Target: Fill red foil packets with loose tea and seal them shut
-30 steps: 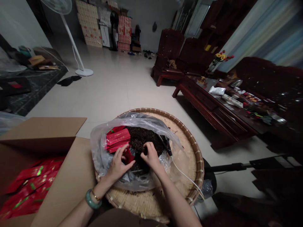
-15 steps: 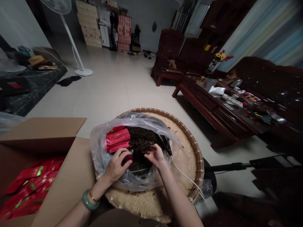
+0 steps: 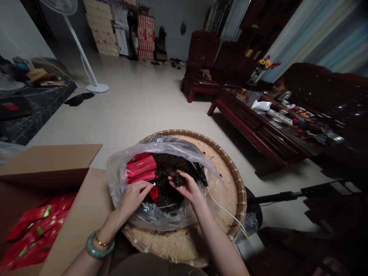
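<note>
My left hand (image 3: 134, 197), thumb and fingertips pinched together, grips the upper edge of a red packet (image 3: 154, 194); a pale bit shows at the fingertips. Cupped and turned upward, my right hand (image 3: 188, 187) holds a clump of dark dried tea leaves (image 3: 178, 178). Both hands are over a clear plastic bag (image 3: 120, 165) with its mouth spread wide. Inside lie more loose dark leaves (image 3: 166, 161) and a neat stack of flat red packets (image 3: 140, 168). A black-handled tool with a white cord (image 3: 202, 174) rests at the bag's right side.
The bag sits on a round woven bamboo tray (image 3: 227, 199) with scattered leaf bits. At left stands an open cardboard box (image 3: 83, 214) holding several filled red packets (image 3: 40, 226). Farther off are a white fan (image 3: 97, 88) and a dark wooden table (image 3: 255, 134).
My right hand has turned palm up and lifted a clump of leaves from the pile. My left hand has drawn slightly left and its fingers have closed on the red packet's edge.
</note>
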Motion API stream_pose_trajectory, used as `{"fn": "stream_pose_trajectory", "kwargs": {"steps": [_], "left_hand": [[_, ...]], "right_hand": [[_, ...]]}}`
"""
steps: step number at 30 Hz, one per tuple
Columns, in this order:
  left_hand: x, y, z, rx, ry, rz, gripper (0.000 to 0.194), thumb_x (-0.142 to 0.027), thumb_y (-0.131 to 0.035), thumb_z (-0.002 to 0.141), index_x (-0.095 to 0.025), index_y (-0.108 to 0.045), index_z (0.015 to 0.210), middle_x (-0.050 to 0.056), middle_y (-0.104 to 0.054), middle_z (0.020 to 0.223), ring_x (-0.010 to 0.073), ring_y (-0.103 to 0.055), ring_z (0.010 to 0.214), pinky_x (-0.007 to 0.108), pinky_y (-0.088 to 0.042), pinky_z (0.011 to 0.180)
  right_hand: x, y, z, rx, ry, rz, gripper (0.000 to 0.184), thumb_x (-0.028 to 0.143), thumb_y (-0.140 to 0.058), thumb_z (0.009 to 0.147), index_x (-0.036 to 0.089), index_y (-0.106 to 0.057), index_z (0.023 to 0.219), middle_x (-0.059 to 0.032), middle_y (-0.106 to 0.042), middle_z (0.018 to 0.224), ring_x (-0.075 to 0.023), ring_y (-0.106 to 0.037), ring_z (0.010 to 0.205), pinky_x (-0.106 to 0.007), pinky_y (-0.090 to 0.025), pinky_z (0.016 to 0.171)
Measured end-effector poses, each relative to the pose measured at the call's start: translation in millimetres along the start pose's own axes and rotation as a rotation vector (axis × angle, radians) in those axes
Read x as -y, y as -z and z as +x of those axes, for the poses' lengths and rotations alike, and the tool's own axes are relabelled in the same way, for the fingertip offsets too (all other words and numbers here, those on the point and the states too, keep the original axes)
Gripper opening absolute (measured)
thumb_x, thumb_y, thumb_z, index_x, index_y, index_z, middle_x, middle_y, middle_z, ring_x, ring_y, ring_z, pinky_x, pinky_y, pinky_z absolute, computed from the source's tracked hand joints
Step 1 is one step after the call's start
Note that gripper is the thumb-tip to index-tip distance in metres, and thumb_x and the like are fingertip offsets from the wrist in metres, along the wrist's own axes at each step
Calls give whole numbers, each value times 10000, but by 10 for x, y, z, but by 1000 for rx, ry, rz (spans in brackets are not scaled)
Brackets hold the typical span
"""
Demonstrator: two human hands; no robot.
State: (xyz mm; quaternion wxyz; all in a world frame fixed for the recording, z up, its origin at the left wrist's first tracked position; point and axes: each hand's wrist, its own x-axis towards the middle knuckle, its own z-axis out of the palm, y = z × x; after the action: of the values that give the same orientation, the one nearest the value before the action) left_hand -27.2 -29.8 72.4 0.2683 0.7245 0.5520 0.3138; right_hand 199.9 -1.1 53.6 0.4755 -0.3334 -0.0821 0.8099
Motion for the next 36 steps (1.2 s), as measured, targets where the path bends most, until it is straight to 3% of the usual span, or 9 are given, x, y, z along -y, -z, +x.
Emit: {"fn": "stream_pose_trajectory", "kwargs": {"steps": [7, 10, 15, 19, 24, 30, 36], "left_hand": [[-17, 71, 8, 140, 11, 86, 287, -248, -471, 775, -214, -733, 889, 37, -735, 936, 194, -687, 832, 275, -525, 751], [-61, 80, 19, 168, 6, 140, 309, -198, -456, 756, -203, -732, 895, 47, -732, 938, 192, -684, 826, 276, -523, 752], [-114, 90, 31, 189, 45, 223, 280, -272, -530, 766, -171, -720, 945, 73, -733, 850, 206, -679, 695, 301, -527, 672], [-41, 29, 0, 126, -58, 179, 280, -158, -487, 769, -184, -714, 931, 57, -729, 836, 181, -678, 725, 275, -526, 694], [46, -101, -68, 17, -198, 147, 300, -55, -438, 749, -184, -695, 835, 58, -714, 859, 173, -674, 786, 278, -535, 728], [38, -225, -112, -56, -263, 217, 233, -149, -469, 830, -160, -661, 961, 89, -707, 956, 197, -669, 865, 321, -539, 789], [-112, -330, -86, -35, -281, 185, 257, -146, -444, 844, -169, -645, 1001, 80, -690, 988, 175, -660, 872, 290, -532, 784]], "right_hand": [[74, -86, -39, 17, -84, 171, 312, 356, -443, 859, 101, -575, 979, -161, -684, 948, -251, -641, 974, -336, -548, 749], [69, -99, -42, -11, -104, 201, 301, 331, -402, 886, 102, -571, 985, -156, -683, 919, -236, -646, 957, -311, -556, 717], [65, -113, -46, -43, -92, 285, 286, 288, -404, 871, 82, -568, 985, -152, -668, 916, -223, -630, 977, -301, -556, 741], [43, -143, -74, -67, -78, 322, 296, 293, -444, 831, 61, -558, 976, -176, -657, 928, -230, -617, 990, -315, -553, 757], [-41, -177, -162, -43, -163, 287, 205, 236, -438, 803, 106, -566, 894, -127, -671, 838, -215, -644, 863, -375, -544, 767], [-71, -167, -249, -62, -77, 300, 254, 196, -411, 833, 88, -590, 978, -107, -688, 857, -182, -642, 886, -337, -523, 836], [-86, -231, -321, -50, -38, 248, 199, 156, -475, 822, 126, -600, 973, -83, -696, 898, -164, -652, 877, -282, -538, 764]]}}
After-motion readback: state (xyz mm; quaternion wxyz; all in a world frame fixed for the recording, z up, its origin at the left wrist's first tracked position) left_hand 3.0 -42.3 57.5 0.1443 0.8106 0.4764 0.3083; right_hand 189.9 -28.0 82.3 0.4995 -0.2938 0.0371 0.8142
